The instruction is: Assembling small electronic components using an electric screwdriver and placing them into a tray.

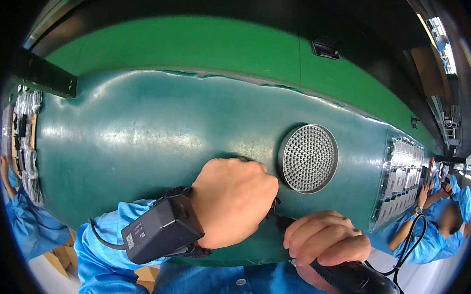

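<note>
My left hand point(236, 199) is closed into a fist over the near part of the green table, its back toward me. Whatever its fingers hold is hidden beneath; only a small dark bit shows by the fingers. Wrapped in my right hand point(325, 241) is a black electric screwdriver point(363, 283) with a cord at its rear end. Its dark tapered front points left, close to my left fingers. Just beyond both hands a round metal dish point(308, 159) with a dimpled or perforated face lies on the table.
A clear tray point(400, 178) of pale rectangular parts lies at the right. Plastic-wrapped dark items point(27, 139) line the left end. A green wall point(197, 44) borders the far edge. Co-workers in blue sit at both sides. A black box point(162, 228) is strapped to my left wrist.
</note>
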Tool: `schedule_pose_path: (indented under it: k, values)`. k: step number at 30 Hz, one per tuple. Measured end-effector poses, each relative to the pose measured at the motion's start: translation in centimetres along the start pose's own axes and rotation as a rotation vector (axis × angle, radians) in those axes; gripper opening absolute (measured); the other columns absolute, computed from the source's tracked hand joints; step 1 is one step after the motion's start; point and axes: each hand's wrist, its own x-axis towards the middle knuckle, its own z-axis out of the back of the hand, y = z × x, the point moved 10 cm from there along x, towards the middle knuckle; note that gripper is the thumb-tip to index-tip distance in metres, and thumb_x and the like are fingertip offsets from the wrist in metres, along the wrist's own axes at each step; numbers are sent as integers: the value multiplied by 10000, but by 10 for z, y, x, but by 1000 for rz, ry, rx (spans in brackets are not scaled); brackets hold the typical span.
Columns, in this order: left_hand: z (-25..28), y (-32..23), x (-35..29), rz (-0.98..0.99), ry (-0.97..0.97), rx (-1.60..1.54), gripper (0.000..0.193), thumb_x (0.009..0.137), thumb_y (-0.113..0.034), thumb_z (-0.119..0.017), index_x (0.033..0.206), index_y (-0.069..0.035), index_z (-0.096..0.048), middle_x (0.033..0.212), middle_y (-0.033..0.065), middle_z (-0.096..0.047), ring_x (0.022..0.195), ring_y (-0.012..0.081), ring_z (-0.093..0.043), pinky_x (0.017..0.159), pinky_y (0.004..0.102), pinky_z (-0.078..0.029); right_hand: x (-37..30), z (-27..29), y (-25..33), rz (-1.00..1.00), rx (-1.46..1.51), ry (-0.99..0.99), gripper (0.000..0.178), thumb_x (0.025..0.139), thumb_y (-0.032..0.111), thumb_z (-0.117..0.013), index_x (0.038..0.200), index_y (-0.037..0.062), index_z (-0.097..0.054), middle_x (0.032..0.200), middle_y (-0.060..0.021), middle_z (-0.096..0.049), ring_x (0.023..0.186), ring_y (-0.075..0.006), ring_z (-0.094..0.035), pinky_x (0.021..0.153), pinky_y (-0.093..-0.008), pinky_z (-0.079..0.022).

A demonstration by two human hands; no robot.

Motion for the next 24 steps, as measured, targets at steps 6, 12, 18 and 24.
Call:
schedule_pose_path:
  k: [6, 12, 18, 24]
  values:
    - [-2, 1, -1, 4, -11, 22, 185, 674, -54, -710, 847, -12, -665, 888, 124, -662, 867, 363, -693, 710, 466, -582, -4, -4, -3, 22, -68, 16, 644, 909, 669, -652, 947, 35, -543, 705, -124, -631, 543, -253, -612, 484, -396, -538]
    - [0, 0, 0, -9, -5, 25, 182, 679, -39, -685, 858, -15, -669, 901, 122, -668, 873, 366, -693, 721, 471, -583, 3, 17, 19, 108, -66, -62, 632, 911, 660, -664, 1023, 53, -527, 695, -108, -630, 518, -225, -592, 437, -343, -512]
    - [-1, 0, -1, -8, -13, 20, 175, 690, -32, -668, 864, -15, -675, 920, 128, -677, 886, 367, -696, 738, 473, -583, 7, 71, 35, 209, -36, -323, 676, 905, 649, -672, 1124, 28, -520, 756, -139, -613, 587, -268, -583, 495, -407, -519]
    - [-1, 2, 0, 4, -36, 20, 147, 705, -33, -660, 850, -15, -673, 927, 135, -682, 889, 369, -698, 749, 475, -581, 7, 83, 9, 151, -12, -293, 920, 801, 867, -574, 1166, 27, -490, 793, -143, -596, 608, -262, -564, 516, -415, -504]
